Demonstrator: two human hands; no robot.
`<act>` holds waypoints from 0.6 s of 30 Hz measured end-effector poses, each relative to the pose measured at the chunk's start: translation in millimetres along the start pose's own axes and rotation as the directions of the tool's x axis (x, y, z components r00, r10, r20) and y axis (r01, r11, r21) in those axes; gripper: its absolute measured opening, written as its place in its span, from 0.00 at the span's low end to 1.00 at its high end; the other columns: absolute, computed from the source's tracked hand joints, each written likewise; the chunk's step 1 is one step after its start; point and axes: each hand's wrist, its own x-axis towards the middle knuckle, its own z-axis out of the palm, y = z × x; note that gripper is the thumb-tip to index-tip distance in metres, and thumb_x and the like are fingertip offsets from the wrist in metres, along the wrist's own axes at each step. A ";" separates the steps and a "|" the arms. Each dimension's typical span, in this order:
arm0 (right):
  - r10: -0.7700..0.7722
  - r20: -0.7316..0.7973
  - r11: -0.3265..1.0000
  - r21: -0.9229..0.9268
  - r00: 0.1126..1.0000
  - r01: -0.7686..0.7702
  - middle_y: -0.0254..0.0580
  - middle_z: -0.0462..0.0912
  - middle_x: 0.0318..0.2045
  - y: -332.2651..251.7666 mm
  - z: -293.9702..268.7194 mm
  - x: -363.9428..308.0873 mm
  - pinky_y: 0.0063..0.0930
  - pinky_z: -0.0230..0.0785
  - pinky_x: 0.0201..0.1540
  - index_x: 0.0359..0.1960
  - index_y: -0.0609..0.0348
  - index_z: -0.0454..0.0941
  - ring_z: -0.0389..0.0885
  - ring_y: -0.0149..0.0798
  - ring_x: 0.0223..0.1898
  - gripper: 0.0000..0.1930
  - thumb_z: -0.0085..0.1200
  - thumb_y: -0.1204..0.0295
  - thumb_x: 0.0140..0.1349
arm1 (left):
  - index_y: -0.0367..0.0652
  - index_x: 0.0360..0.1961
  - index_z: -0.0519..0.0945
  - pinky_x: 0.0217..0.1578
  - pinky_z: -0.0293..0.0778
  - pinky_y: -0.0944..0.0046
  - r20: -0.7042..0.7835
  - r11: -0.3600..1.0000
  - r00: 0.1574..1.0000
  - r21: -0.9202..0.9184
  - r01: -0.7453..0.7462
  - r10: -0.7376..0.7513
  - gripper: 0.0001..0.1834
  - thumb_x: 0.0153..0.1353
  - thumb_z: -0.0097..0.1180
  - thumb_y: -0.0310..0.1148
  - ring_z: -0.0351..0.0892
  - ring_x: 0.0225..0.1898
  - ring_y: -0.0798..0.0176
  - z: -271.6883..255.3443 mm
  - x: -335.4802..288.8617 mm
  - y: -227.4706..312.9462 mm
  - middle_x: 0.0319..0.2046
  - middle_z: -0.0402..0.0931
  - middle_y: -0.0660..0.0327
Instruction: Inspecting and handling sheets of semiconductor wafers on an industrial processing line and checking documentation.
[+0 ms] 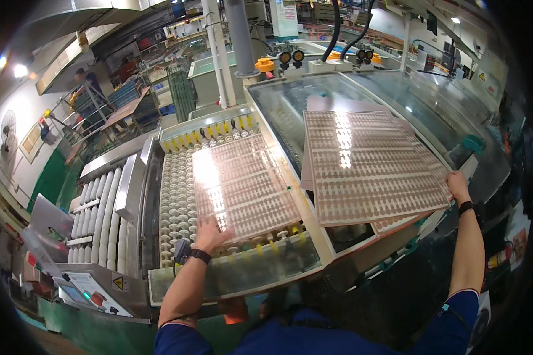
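A flat circuit panel with rows of copper-coloured shapes lies on the wheeled rollers in front of me. My left hand is at its near left corner, fingers stretched out over the edge and slightly blurred. To the right, several similar panels are stacked unevenly on a clear machine cover. My right hand has its fingers closed on the right corner of the top panel. The underside of that grip is hidden. Bright light reflections wash out part of both panels.
The wheel conveyor runs between a metal frame and the clear cover. White rollers turn up further left, beside a control box with a red button. A grey pipe rises behind. Another person stands far left.
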 end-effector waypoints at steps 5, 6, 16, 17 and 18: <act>-0.320 0.137 0.855 -0.385 0.937 0.348 0.58 0.81 0.26 7.4 -0.1 -3.3 0.41 0.76 0.22 0.28 0.71 0.80 0.83 0.55 0.26 0.12 0.49 0.71 0.56 | 0.27 0.59 0.67 0.66 0.55 0.46 0.056 1.000 0.998 0.017 -0.024 0.023 0.52 0.45 0.67 0.61 0.50 0.68 0.29 3.9 13.0 8.0 0.64 0.55 0.26; -0.331 0.164 0.835 -0.408 0.929 0.370 0.58 0.81 0.27 9.5 3.2 1.3 0.42 0.77 0.25 0.27 0.69 0.81 0.84 0.55 0.27 0.11 0.49 0.73 0.54 | 0.27 0.58 0.68 0.66 0.55 0.46 0.068 0.999 0.997 0.010 -0.032 0.031 0.52 0.45 0.68 0.61 0.51 0.67 0.29 2.5 13.2 8.4 0.63 0.55 0.27; -0.345 0.141 0.737 -0.572 0.928 0.361 0.58 0.82 0.31 32.1 14.5 26.4 0.47 0.76 0.41 0.27 0.63 0.83 0.83 0.57 0.38 0.09 0.53 0.71 0.51 | 0.34 0.58 0.71 0.40 0.78 0.58 0.074 0.381 0.963 -0.924 -0.031 0.258 0.24 0.67 0.54 0.40 0.82 0.41 0.54 -40.7 -50.9 212.5 0.44 0.80 0.53; -0.326 0.119 0.765 -0.549 0.938 0.336 0.58 0.82 0.31 34.3 12.6 23.6 0.47 0.76 0.41 0.28 0.62 0.84 0.83 0.57 0.38 0.10 0.53 0.71 0.52 | 0.35 0.56 0.72 0.41 0.77 0.60 0.217 0.215 0.925 -0.964 0.154 0.311 0.21 0.69 0.52 0.39 0.81 0.41 0.58 -48.7 -60.3 234.6 0.43 0.80 0.54; -0.292 0.121 0.779 -0.546 0.949 0.309 0.59 0.82 0.33 26.6 13.3 20.7 0.48 0.76 0.42 0.28 0.63 0.84 0.83 0.57 0.39 0.10 0.52 0.71 0.53 | 0.36 0.55 0.73 0.41 0.76 0.62 0.336 0.056 0.865 -0.939 0.340 0.373 0.18 0.71 0.49 0.37 0.80 0.41 0.62 -52.6 -66.6 248.2 0.42 0.80 0.55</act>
